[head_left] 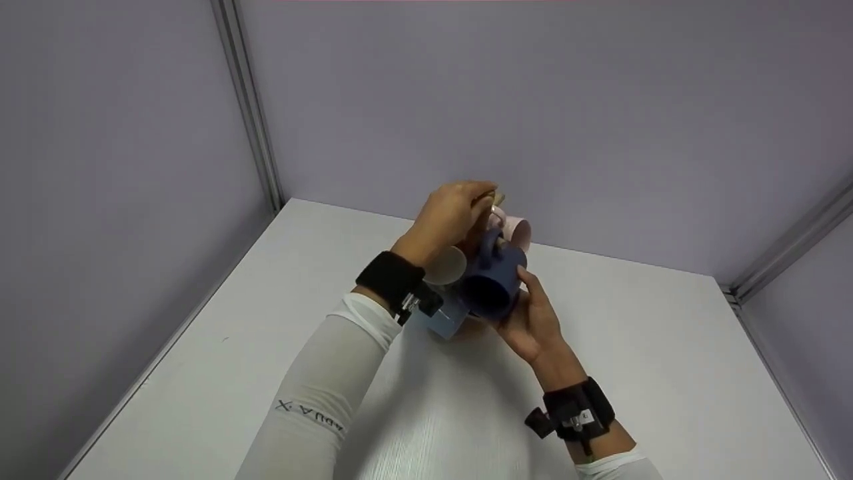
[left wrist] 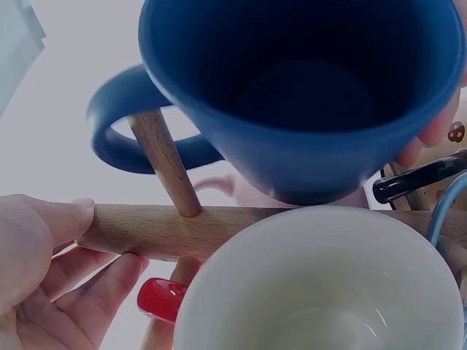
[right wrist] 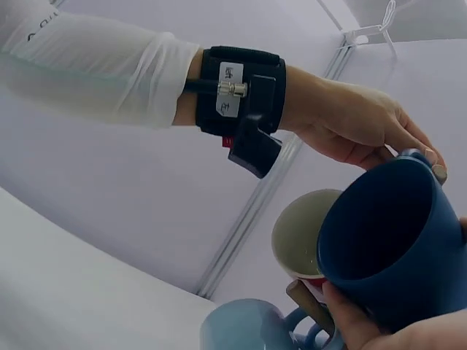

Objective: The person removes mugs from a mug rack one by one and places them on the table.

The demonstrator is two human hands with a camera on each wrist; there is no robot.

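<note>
The dark blue mug (head_left: 492, 280) is hanging by its handle on a wooden mug rack (left wrist: 168, 226), gripped underneath by the right hand (head_left: 533, 320). The left hand (head_left: 450, 217) is gripping the rack's top. Around the rack, the white counter (head_left: 666, 373) is lying open to its edges.

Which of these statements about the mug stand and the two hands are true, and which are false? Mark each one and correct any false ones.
1. The dark blue mug hangs by its handle on a wooden peg. True.
2. The left hand rests flat on the table. False: it grips the top of the wooden stand.
3. The right hand holds the dark blue mug. True.
4. The cream mug is full of liquid. False: it is empty.
5. A light blue mug hangs lower down. True.
</note>
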